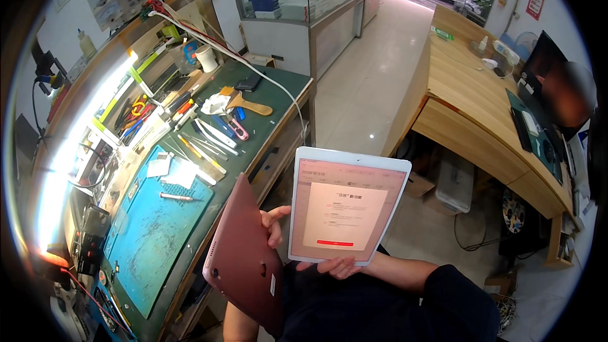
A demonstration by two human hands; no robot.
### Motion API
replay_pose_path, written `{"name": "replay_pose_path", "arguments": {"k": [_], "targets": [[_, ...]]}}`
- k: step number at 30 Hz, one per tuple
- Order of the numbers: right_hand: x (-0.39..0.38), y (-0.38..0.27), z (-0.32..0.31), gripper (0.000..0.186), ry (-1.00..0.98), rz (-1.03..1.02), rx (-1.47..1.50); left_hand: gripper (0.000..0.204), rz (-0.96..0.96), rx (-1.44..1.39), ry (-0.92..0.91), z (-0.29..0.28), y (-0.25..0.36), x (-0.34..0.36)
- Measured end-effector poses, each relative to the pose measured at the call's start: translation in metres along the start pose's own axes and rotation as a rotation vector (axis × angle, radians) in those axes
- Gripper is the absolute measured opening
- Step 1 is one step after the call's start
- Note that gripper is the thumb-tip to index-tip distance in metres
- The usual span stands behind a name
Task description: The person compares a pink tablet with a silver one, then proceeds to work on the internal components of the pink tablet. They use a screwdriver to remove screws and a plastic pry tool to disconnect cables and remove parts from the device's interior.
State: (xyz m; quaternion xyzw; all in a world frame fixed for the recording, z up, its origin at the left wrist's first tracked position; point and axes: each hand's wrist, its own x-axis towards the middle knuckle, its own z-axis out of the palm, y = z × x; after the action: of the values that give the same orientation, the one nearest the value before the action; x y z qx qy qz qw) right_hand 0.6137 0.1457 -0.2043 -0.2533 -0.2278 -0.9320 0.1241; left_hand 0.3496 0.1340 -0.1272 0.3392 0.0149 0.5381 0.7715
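Two flat slabs in hand, lower centre of the frame. Left hand [273,223] grips the pink-red tablet case [248,259], a thin rigid shell with rounded corners and matte back, tilted on edge, small camera hole near its lower left corner. Fingers curl over its right edge, clamped on it. Right hand [339,267] holds the white-framed tablet [348,212] from underneath at its bottom edge; fingertips together, pressed on the lower bezel. Tablet face up, glossy glass, screen lit pale pink with a white rounded panel and a small red bar. The two slabs sit just beside each other, not clearly touching.

Left of frame: long workbench with a blue rubbery mat [155,240], scuffed and stained, a slim metal tool lying on it. Above that, a dark green mat [278,85] strewn with tweezers, screwdrivers, a wooden-handled brush [247,104]. White cable [253,66] runs across it. Glass display cabinet [304,0] at upper centre. Wooden desk [468,107] at right, smooth light grain. Pale glossy tiled floor [373,69] between them.
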Motion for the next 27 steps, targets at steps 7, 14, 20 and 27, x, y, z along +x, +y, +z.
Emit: {"name": "replay_pose_path", "arguments": {"k": [7, 14, 20, 27], "targets": [[-0.011, -0.008, 0.017, 0.087, 0.059, -0.114, -0.172, 0.036, 0.020, 0.035, -0.041, -0.004, 0.002, 0.001], [-0.016, -0.008, 0.034, 0.083, 0.151, -0.207, -0.228, 0.039, 0.052, 0.055, -0.095, -0.005, 0.003, 0.011], [-0.021, -0.013, 0.034, 0.082, 0.162, -0.246, -0.240, 0.040, -0.004, 0.007, -0.127, -0.022, 0.006, 0.006], [-0.028, -0.012, 0.046, 0.077, 0.296, -0.382, -0.383, 0.037, 0.080, 0.028, -0.120, -0.017, 0.004, 0.007]]}}
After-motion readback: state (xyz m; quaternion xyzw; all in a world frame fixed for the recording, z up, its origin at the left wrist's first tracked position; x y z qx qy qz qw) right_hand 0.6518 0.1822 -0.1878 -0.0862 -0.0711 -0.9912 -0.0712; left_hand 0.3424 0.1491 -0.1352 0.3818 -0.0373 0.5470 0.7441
